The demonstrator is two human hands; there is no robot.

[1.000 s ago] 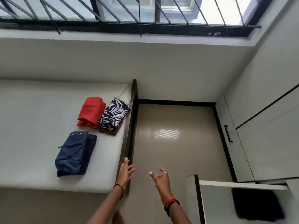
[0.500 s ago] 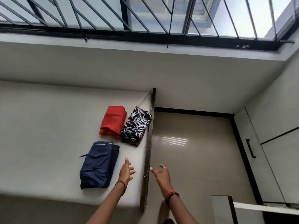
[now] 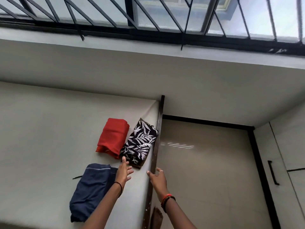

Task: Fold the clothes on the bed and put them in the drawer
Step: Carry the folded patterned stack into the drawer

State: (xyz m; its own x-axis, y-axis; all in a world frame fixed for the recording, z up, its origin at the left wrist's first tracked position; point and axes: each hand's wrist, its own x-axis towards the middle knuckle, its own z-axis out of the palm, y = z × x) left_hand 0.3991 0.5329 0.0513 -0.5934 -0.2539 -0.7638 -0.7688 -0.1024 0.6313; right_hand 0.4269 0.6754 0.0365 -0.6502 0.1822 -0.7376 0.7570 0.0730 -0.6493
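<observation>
Hiding the navy garment's (image 3: 90, 187) edge, left forearm (image 3: 105, 204), bed (image 3: 41, 129) cropped at left

Domestic bedroom: white-sheeted bed (image 3: 49, 129) at left with folded clothes, barred window (image 3: 148, 17) along far wall, built-in wardrobe (image 3: 288, 154) at right, tiled floor (image 3: 206, 162).

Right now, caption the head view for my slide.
Left hand and right hand reach toward folded leaf-print clothes on the bed.

no readable text, labels, brands, numbers or signs anywhere
</observation>
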